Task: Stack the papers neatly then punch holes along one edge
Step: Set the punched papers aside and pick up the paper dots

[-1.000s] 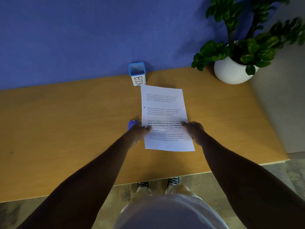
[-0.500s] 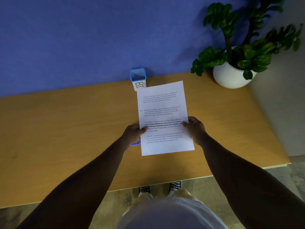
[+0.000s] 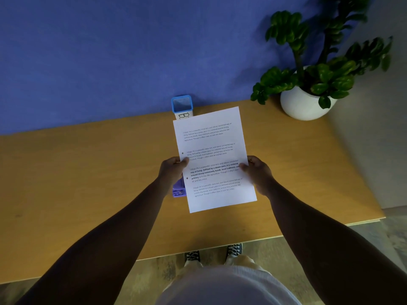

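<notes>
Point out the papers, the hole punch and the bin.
papers (image 3: 214, 148): head view, middle of the top sheet.
hole punch (image 3: 178, 190): head view, purple body left of the papers.
bin (image 3: 182, 104): head view, blue rim.

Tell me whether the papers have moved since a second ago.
Yes. The papers have lifted and tilted; their top edge now overlaps the blue-rimmed cup, hiding part of its label.

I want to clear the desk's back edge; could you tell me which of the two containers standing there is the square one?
The blue-rimmed pen holder, by the blue wall behind the papers. The white plant pot at the far right is round.
</notes>
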A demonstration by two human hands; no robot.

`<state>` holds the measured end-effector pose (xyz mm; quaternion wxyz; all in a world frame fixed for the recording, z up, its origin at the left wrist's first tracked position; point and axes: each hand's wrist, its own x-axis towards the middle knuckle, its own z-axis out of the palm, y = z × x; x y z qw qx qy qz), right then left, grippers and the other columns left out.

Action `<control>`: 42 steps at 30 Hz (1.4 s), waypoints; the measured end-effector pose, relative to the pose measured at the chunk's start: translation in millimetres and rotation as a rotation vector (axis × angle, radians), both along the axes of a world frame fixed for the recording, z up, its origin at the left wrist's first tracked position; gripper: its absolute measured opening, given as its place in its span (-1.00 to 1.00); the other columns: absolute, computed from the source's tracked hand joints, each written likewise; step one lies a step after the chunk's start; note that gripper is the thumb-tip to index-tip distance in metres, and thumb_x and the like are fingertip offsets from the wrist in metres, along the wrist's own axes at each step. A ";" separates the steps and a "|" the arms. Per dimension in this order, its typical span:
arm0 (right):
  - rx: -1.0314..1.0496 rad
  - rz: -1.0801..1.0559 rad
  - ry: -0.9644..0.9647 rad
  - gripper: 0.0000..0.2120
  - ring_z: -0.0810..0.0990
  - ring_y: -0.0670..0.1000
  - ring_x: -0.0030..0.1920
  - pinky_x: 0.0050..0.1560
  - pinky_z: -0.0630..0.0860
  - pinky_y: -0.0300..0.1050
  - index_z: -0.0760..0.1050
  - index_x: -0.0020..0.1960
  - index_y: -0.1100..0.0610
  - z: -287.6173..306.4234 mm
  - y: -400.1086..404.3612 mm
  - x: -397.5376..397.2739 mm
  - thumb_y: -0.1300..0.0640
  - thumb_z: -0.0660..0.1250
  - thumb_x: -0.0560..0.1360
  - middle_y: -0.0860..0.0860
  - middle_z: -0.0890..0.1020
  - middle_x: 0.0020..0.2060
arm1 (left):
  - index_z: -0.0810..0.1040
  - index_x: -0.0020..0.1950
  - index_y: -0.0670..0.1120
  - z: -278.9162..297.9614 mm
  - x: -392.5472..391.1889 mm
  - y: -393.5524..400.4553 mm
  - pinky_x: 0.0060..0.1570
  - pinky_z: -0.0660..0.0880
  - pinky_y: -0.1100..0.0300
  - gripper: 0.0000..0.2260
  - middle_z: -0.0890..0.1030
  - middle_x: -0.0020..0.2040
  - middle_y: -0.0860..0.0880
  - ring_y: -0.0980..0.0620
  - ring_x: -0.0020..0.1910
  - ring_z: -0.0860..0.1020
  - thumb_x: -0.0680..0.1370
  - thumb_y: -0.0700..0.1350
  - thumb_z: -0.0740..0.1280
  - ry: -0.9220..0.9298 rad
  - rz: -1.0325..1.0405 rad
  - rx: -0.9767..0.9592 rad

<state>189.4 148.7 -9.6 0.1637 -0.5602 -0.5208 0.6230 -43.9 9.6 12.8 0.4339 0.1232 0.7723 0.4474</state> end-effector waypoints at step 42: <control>0.367 0.162 -0.132 -0.70 0.57 -0.13 -0.20 -0.34 0.40 -0.35 0.52 0.29 0.08 10.8 -6.9 5.2 0.14 0.29 0.56 -0.05 0.65 0.04 | 0.67 -0.03 0.05 0.8 43.6 -5.9 -0.46 0.46 0.22 -0.90 0.72 -0.17 0.08 0.10 -0.43 0.59 0.48 -0.07 0.51 0.091 -0.047 0.218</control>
